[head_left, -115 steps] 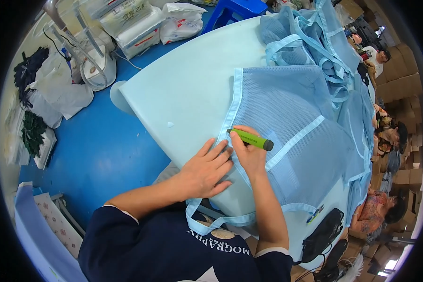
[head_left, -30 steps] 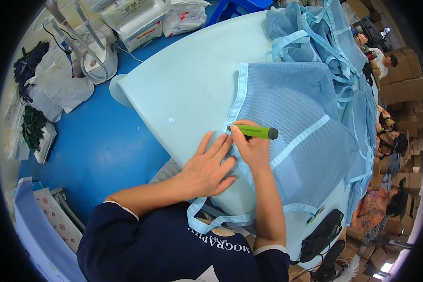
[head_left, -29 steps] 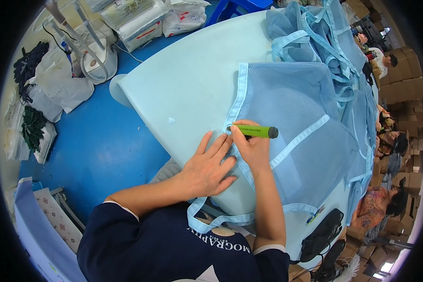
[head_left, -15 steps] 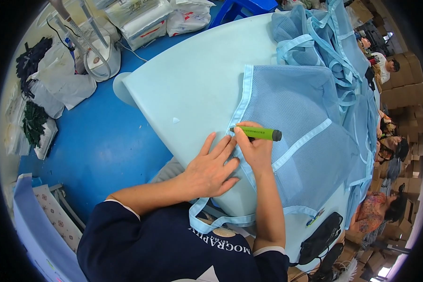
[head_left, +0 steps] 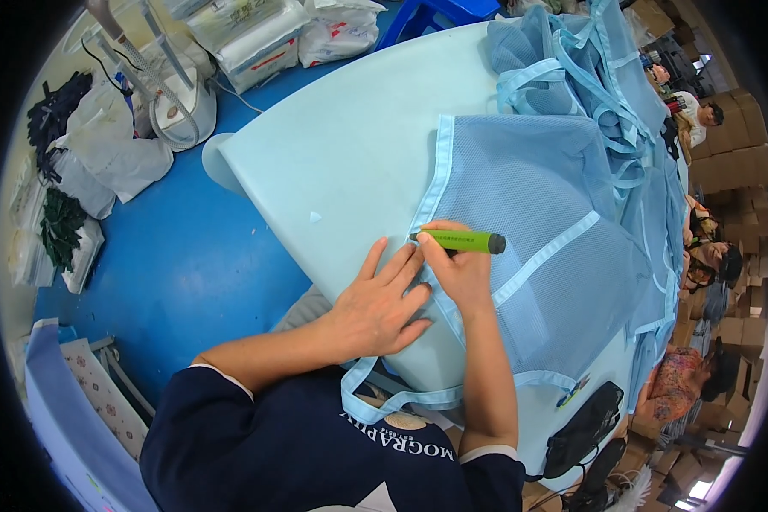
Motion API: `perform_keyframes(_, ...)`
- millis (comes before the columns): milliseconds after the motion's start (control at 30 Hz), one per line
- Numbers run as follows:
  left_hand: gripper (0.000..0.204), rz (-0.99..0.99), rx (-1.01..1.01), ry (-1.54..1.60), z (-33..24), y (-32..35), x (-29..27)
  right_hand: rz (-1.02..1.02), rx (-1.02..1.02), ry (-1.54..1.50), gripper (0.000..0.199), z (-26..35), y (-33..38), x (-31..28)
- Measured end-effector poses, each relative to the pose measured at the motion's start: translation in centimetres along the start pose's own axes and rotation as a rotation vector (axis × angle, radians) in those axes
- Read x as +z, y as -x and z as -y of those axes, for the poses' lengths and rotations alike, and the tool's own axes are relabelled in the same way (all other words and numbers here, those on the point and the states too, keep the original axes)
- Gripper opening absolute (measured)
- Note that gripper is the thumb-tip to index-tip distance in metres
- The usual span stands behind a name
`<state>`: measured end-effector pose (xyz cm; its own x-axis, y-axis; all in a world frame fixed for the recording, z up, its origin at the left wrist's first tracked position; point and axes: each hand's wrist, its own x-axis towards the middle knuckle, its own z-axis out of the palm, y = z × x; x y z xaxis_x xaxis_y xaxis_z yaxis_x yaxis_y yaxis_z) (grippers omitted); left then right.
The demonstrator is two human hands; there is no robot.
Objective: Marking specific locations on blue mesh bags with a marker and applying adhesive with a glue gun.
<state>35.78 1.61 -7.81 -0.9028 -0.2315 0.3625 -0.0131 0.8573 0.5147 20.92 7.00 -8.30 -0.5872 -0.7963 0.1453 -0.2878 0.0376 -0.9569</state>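
A light-blue mesh bag (head_left: 529, 183) with pale blue binding lies flat on a pale table (head_left: 341, 154). My right hand (head_left: 461, 273) grips a green marker (head_left: 461, 241) with a dark end, its tip at the bag's left binding. Beside it my left hand (head_left: 380, 299) lies flat with fingers spread, the fingertips on that binding close to the marker tip. One strap (head_left: 401, 403) of the bag loops over the table's near edge, against my shirt.
More blue mesh bags (head_left: 563, 72) are heaped along the far right of the table. A black pouch (head_left: 582, 431) lies at the near right. White plastic packages (head_left: 252, 38) and a steamer base (head_left: 188, 111) stand on the blue floor. Several people (head_left: 683, 375) sit beyond the right side.
Almost nothing differs. The whole view has shifted slightly, and both hands and the marker stay at the same place on the binding.
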Motion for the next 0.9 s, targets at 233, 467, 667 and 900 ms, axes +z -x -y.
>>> perform_keyframes(233,0.039,-0.009,0.003,0.003,0.0,0.1,0.1,0.061,0.043,0.063,0.012,0.6,0.1,-0.2)
perform_keyframes(467,0.038,-0.005,-0.007,-0.003,0.0,0.1,-0.1,0.018,0.045,0.133,0.011,-0.2,-0.4,-0.2)
perform_keyframes(667,0.036,-0.014,-0.018,0.008,0.0,0.0,0.1,0.000,0.015,0.126,0.010,0.1,-0.4,0.1)
perform_keyframes(900,0.034,-0.017,-0.032,0.013,0.1,0.0,0.2,0.007,0.015,0.234,0.012,-0.4,-0.9,-0.2)
